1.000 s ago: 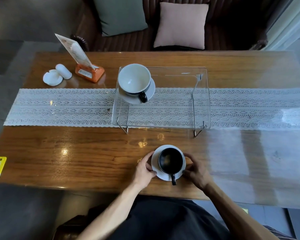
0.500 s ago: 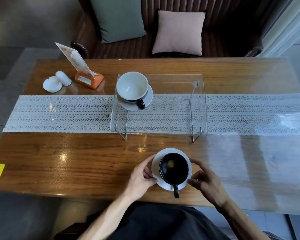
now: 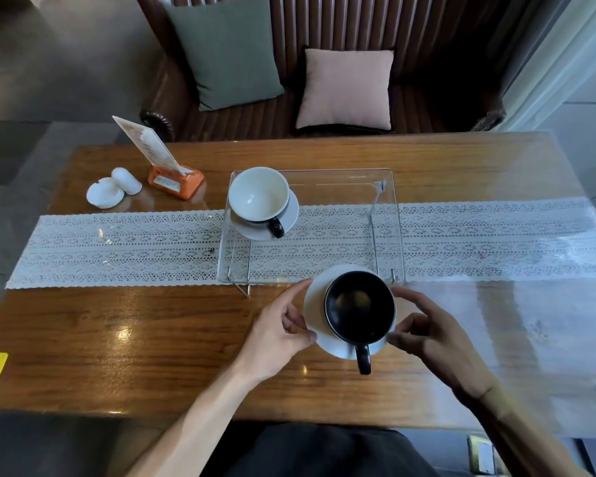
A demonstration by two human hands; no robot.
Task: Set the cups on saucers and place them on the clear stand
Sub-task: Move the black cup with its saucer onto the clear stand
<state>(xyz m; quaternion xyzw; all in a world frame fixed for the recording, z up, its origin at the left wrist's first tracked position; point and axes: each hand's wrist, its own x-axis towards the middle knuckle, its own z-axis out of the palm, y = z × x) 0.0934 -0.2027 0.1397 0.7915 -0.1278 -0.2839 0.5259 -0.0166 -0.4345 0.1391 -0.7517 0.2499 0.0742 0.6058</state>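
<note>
Step in hand: second cup-and-saucer set being carried toward the clear stand (image 3: 341, 180). Saucer (image 3: 315, 306) is pinched at its rim by the left hand (image 3: 279, 330); glossy black cup (image 3: 360, 306) sits on it between both hands, handle toward the body. Right hand (image 3: 430, 333) is curled on the opposite rim. Beyond the left hand, white cup (image 3: 258, 194) is already seated on the acrylic top. Next move likely needs a level lift onto the free right side; smooth glazed ceramic may slide

Both hands' fingers (image 3: 298, 327) pinch white saucer (image 3: 315, 313) bearing black cup (image 3: 360, 308)
</note>
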